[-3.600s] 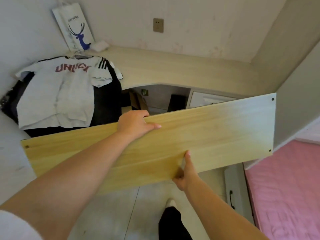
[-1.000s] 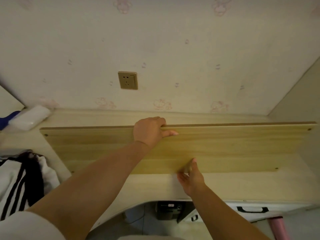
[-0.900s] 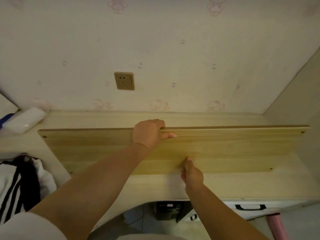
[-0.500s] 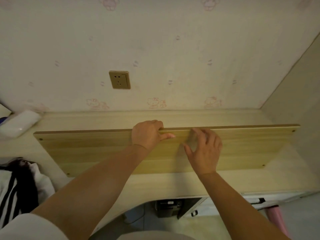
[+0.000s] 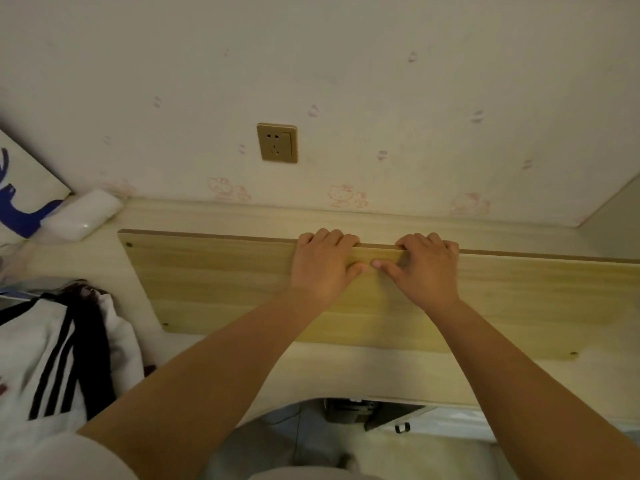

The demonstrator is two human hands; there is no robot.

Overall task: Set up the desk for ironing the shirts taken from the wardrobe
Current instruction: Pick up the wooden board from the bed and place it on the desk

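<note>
A long light wooden board with small screw holes at its corners lies across the pale wooden desk, its far edge near the wall. My left hand grips the middle of the board's far edge, fingers curled over it. My right hand grips the same edge just to the right, the two thumbs almost touching. A white shirt with black stripes lies on the desk at the left, partly out of frame.
A wall socket sits above the desk. A white soft case and a white bag with a blue deer print stand in the back left corner. A side panel closes the desk at the right. Drawers with a black handle show below.
The board was carried over and laid on the desk. My right hand left the board's near edge and now grips the far edge beside my left hand.
</note>
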